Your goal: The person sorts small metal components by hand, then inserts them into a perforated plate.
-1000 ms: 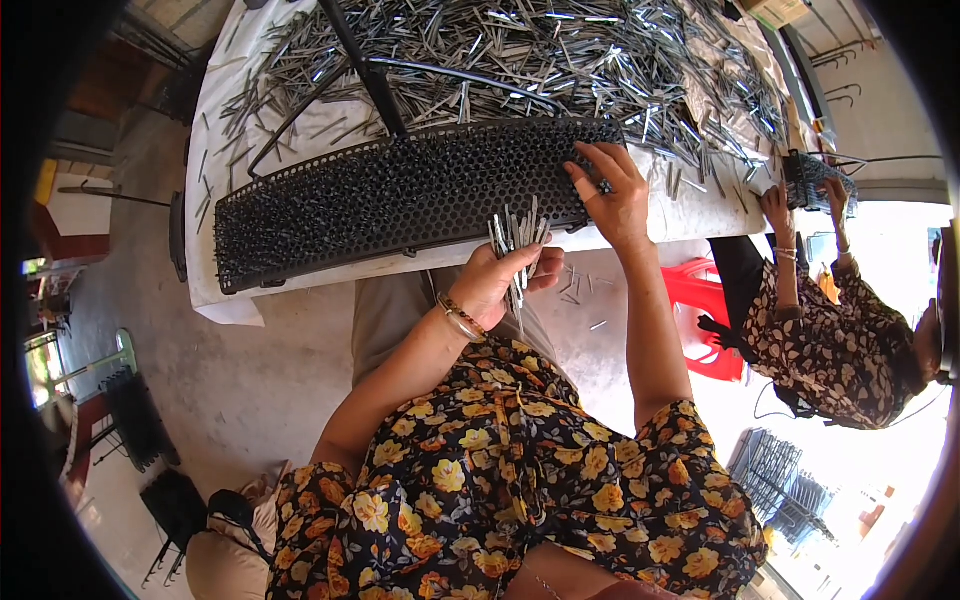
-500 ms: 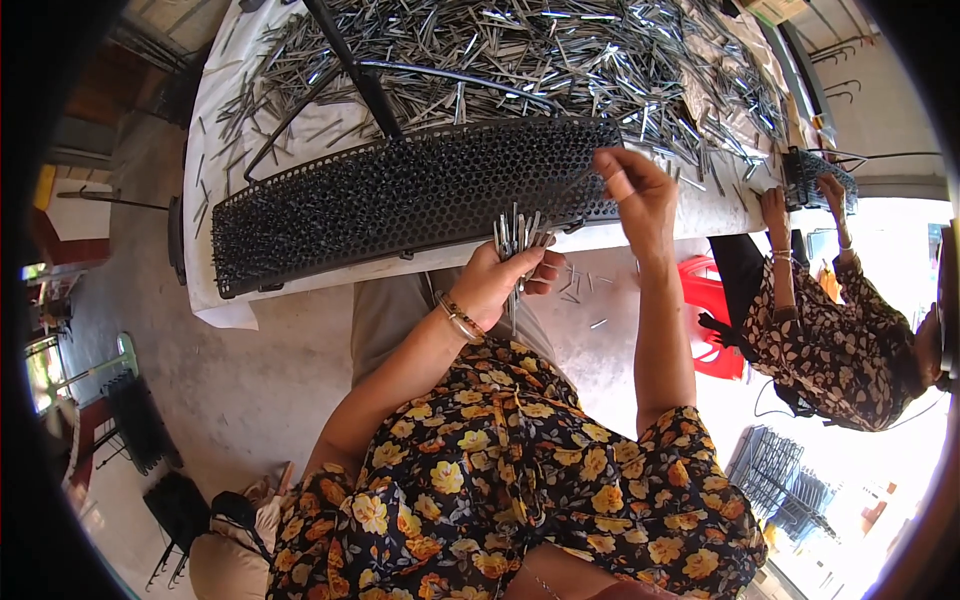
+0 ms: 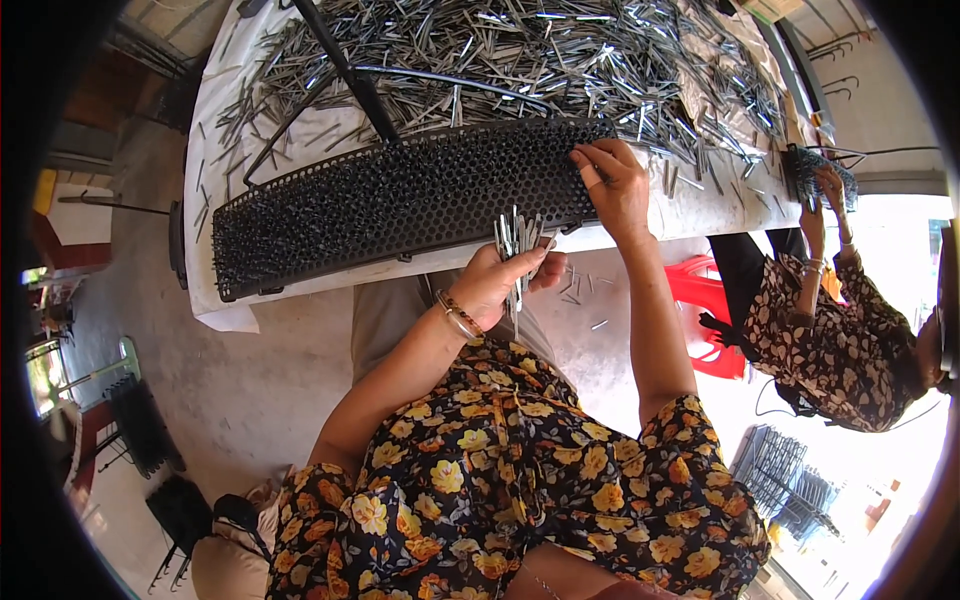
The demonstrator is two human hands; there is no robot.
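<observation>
My left hand point(image 3: 495, 282) is closed round a bundle of thin metal strips point(image 3: 517, 235), their ends standing up between thumb and fingers. It is just below the front edge of a long black perforated panel point(image 3: 480, 205). Many of the panel's holes, mainly at the left and along the back, are filled with dark upright pieces; a band toward the front right shows bare holes. At the panel's right end is my right hand point(image 3: 618, 195), fingertips pinched together against the holes, a pale wrap round one finger. Whatever the fingertips hold is hidden.
A big heap of loose metal strips point(image 3: 520, 60) covers the white-topped table point(image 3: 700, 212). A black metal frame point(image 3: 350, 85) rises behind the panel. On the right, another person's hands point(image 3: 822, 205) work at a similar panel. A red stool point(image 3: 700, 310) stands beneath.
My right hand has come down and left from above the panel's right end, and its fingertips now meet the holes. The left hand stays with its bundle. The other person's hands have drawn together.
</observation>
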